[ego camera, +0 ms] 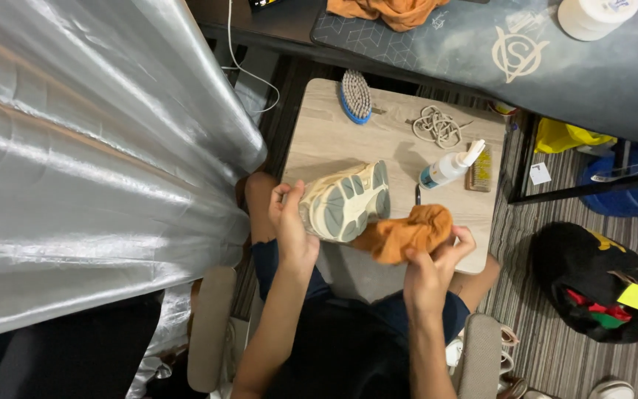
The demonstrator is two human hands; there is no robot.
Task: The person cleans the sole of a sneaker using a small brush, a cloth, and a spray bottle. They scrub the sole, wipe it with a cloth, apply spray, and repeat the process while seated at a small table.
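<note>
Left hand: the left hand (292,222) is gripping the heel end of a pale sneaker (346,201), fingers curled round its edge and closed on it; the wrist is coming up from the person's lap
Sneaker: it is being held on its side above the near edge of the small wooden table (334,137), its grey and cream sole facing up toward the person; the toe is pointing away to the right
Right hand: the right hand (431,267) is bunching an orange cloth (411,232), fingers closed over its lower folds; the thumb is pressing in from the left
Orange cloth: it is sitting crumpled against the lower right side of the sneaker, touching the sole near its edge
Table: 1 blue-backed brush (356,96) is lying bristles up at the far left; a coil of pale laces (437,126) is lying near the far right; a small spray bottle (449,168) is lying tipped just beside a wooden brush (480,170)
Surroundings: a silvery curtain (90,148) is hanging to the left; a dark desk mat (481,52) is carrying a second orange cloth (389,10) and a white roll (596,15); a black bag (599,284) is resting on the striped floor at the right
</note>
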